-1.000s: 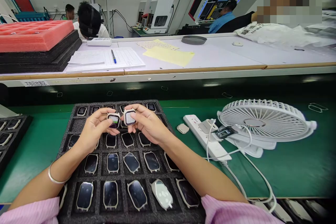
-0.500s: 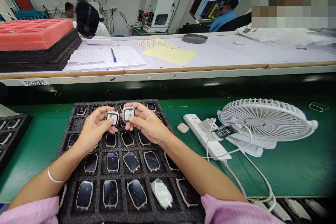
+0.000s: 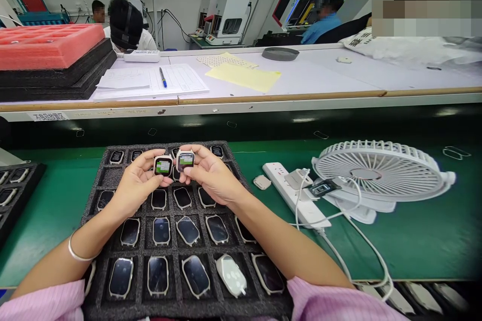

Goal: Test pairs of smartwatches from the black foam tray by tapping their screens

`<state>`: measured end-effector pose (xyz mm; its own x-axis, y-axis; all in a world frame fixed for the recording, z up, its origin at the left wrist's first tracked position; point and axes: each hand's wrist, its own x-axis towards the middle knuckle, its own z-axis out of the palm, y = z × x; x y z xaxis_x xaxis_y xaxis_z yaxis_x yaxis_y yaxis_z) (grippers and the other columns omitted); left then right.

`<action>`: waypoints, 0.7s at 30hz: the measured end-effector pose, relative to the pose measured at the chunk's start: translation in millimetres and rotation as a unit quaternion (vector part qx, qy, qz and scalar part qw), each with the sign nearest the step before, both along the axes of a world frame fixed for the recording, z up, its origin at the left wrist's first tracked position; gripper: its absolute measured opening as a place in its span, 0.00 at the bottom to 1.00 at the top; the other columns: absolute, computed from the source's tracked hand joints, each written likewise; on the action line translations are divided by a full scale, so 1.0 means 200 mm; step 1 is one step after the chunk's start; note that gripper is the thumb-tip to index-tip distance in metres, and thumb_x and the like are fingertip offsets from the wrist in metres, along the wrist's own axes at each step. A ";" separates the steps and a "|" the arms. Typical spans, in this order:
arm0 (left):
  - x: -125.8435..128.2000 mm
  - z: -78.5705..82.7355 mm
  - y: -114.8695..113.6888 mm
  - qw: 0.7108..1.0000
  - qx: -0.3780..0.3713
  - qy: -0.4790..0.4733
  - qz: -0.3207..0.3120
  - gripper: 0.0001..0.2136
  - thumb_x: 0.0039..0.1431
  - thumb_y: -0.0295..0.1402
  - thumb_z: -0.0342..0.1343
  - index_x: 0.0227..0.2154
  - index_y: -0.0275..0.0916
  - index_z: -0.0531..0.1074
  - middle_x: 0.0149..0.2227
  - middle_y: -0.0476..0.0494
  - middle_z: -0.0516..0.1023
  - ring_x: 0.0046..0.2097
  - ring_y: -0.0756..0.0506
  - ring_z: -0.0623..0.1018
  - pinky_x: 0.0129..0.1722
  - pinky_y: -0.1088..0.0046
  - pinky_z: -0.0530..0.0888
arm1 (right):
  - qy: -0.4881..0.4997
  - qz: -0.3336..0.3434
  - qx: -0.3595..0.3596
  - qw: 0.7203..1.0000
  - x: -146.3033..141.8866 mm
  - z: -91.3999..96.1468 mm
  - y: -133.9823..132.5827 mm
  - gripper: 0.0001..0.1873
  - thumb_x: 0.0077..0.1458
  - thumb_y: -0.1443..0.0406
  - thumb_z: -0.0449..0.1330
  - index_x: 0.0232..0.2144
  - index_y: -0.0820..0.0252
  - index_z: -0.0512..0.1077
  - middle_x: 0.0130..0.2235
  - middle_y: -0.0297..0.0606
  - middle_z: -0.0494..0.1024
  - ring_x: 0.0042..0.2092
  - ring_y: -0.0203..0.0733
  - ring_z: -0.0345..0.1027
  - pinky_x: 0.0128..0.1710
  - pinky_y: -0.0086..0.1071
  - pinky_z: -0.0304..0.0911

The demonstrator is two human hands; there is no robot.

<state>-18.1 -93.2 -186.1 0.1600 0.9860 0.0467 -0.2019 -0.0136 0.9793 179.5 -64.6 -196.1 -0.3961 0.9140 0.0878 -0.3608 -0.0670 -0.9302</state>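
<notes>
In the head view, the left hand (image 3: 137, 184) grasps one lit watch, the left watch (image 3: 163, 165), by its edges, and the right hand (image 3: 211, 173) grasps another, the right watch (image 3: 185, 159); the two are just beside each other above the far part of a foam tray (image 3: 145, 241), with green and white on both screens. To handle this well, I would pinch only the frames, tilt both screens evenly toward the eyes, and leave a small gap so the cases do not knock; the right thumb lies over the lower end of its screen, so a light touch there seems wise. Nearer the body than the hands, dark-screened watches sit in the pockets, with one pale watch (image 3: 231, 275) back up. The hands and forearms cover some pockets, which makes a brush against those watches the likeliest trouble. Right of the right hand, apart from it, are a small pale block (image 3: 262, 182), a power strip (image 3: 276, 174), cables (image 3: 341, 259) and a fan (image 3: 365, 174), bounding that side. Beyond both hands, a shelf (image 3: 320, 75) limits forward reach; a second tray (image 3: 33, 200) lies well left of them.
</notes>
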 end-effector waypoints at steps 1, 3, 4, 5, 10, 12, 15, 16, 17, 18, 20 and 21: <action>0.00 0.00 0.00 1.000 -0.002 0.000 -0.002 0.23 0.51 0.27 0.67 0.51 0.40 0.72 0.45 0.44 0.82 0.33 0.50 0.84 0.39 0.72 0.82 | -0.002 -0.001 -0.007 1.000 0.00 0.00 0.00 0.20 0.51 0.65 0.69 0.46 0.54 0.70 0.35 0.32 0.78 0.28 0.33 0.73 0.29 0.30 0.67; 0.00 0.01 -0.01 1.000 -0.004 0.005 0.000 0.22 0.52 0.27 0.66 0.51 0.40 0.72 0.46 0.43 0.81 0.33 0.49 0.84 0.39 0.72 0.82 | -0.003 -0.002 -0.019 1.000 0.01 0.00 0.01 0.17 0.55 0.59 0.68 0.45 0.55 0.70 0.34 0.32 0.78 0.27 0.33 0.72 0.27 0.30 0.65; 0.00 0.01 -0.01 1.000 -0.004 0.009 0.002 0.22 0.52 0.27 0.65 0.51 0.40 0.72 0.46 0.43 0.81 0.33 0.49 0.84 0.39 0.72 0.82 | -0.003 0.000 -0.022 1.000 0.01 0.00 0.01 0.17 0.55 0.58 0.68 0.44 0.55 0.69 0.34 0.32 0.78 0.26 0.34 0.72 0.27 0.30 0.65; 0.00 0.02 -0.01 1.000 -0.004 0.012 0.004 0.21 0.53 0.27 0.65 0.51 0.40 0.72 0.47 0.43 0.81 0.33 0.49 0.85 0.39 0.71 0.82 | -0.002 0.002 -0.022 1.000 0.01 0.00 0.01 0.17 0.56 0.57 0.68 0.44 0.55 0.69 0.35 0.33 0.79 0.26 0.34 0.72 0.27 0.30 0.65; 0.00 0.01 -0.01 1.000 -0.001 0.010 0.004 0.22 0.52 0.27 0.65 0.52 0.39 0.71 0.47 0.42 0.81 0.34 0.49 0.84 0.40 0.71 0.82 | 0.003 0.007 -0.010 1.000 0.01 0.01 0.00 0.22 0.49 0.68 0.68 0.47 0.53 0.69 0.39 0.33 0.78 0.30 0.34 0.73 0.32 0.30 0.67; 0.00 0.01 -0.01 1.000 0.001 0.004 0.001 0.23 0.52 0.27 0.65 0.52 0.39 0.71 0.47 0.43 0.81 0.34 0.49 0.84 0.40 0.72 0.82 | 0.006 0.005 -0.012 1.000 0.00 0.01 -0.01 0.25 0.47 0.71 0.67 0.48 0.52 0.69 0.39 0.32 0.77 0.32 0.34 0.74 0.33 0.31 0.68; 0.00 0.00 0.00 1.000 0.000 -0.002 0.002 0.23 0.51 0.26 0.66 0.51 0.39 0.70 0.46 0.44 0.81 0.33 0.50 0.84 0.39 0.74 0.82 | 0.008 0.008 -0.015 1.000 0.00 0.01 -0.01 0.24 0.48 0.72 0.65 0.48 0.53 0.68 0.39 0.32 0.77 0.32 0.34 0.74 0.33 0.31 0.69; 0.00 0.00 0.00 1.000 0.000 -0.002 0.003 0.23 0.50 0.26 0.66 0.51 0.39 0.70 0.46 0.44 0.81 0.33 0.50 0.84 0.38 0.74 0.82 | 0.008 0.009 -0.015 1.000 0.00 0.01 -0.01 0.24 0.48 0.72 0.65 0.48 0.54 0.68 0.38 0.32 0.77 0.31 0.34 0.74 0.33 0.31 0.69; 0.00 0.00 0.00 1.000 -0.001 -0.002 0.004 0.23 0.50 0.26 0.67 0.50 0.39 0.70 0.46 0.45 0.81 0.33 0.50 0.84 0.38 0.74 0.82 | 0.009 0.010 -0.015 1.000 0.01 0.01 0.00 0.24 0.48 0.72 0.65 0.48 0.54 0.68 0.38 0.31 0.77 0.31 0.34 0.74 0.33 0.31 0.69; 0.00 0.00 0.00 1.000 0.000 -0.001 0.006 0.23 0.50 0.26 0.66 0.50 0.39 0.70 0.46 0.45 0.80 0.33 0.50 0.84 0.38 0.74 0.83 | 0.009 0.011 -0.015 1.000 0.01 0.01 0.00 0.24 0.48 0.72 0.65 0.48 0.54 0.68 0.38 0.31 0.77 0.31 0.33 0.74 0.32 0.30 0.68; 0.01 0.00 0.00 1.000 -0.001 0.000 0.011 0.23 0.50 0.25 0.66 0.50 0.39 0.70 0.45 0.45 0.80 0.32 0.50 0.84 0.38 0.74 0.83 | 0.009 0.011 -0.016 1.000 0.01 0.01 0.00 0.24 0.47 0.73 0.65 0.47 0.54 0.68 0.38 0.31 0.77 0.30 0.33 0.74 0.32 0.30 0.68; 0.01 0.00 0.00 1.000 -0.002 -0.001 0.013 0.23 0.49 0.25 0.66 0.49 0.39 0.70 0.45 0.45 0.80 0.32 0.50 0.84 0.37 0.74 0.83 | 0.009 0.012 -0.018 1.000 0.01 0.01 0.00 0.25 0.46 0.73 0.66 0.47 0.54 0.69 0.38 0.30 0.77 0.30 0.33 0.74 0.32 0.29 0.68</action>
<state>-16.9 -92.9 -185.5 0.1348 0.9899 0.0429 -0.2027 -0.0148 0.9791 181.2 -65.5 -194.6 -0.4166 0.9069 0.0628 -0.3750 -0.1085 -0.9207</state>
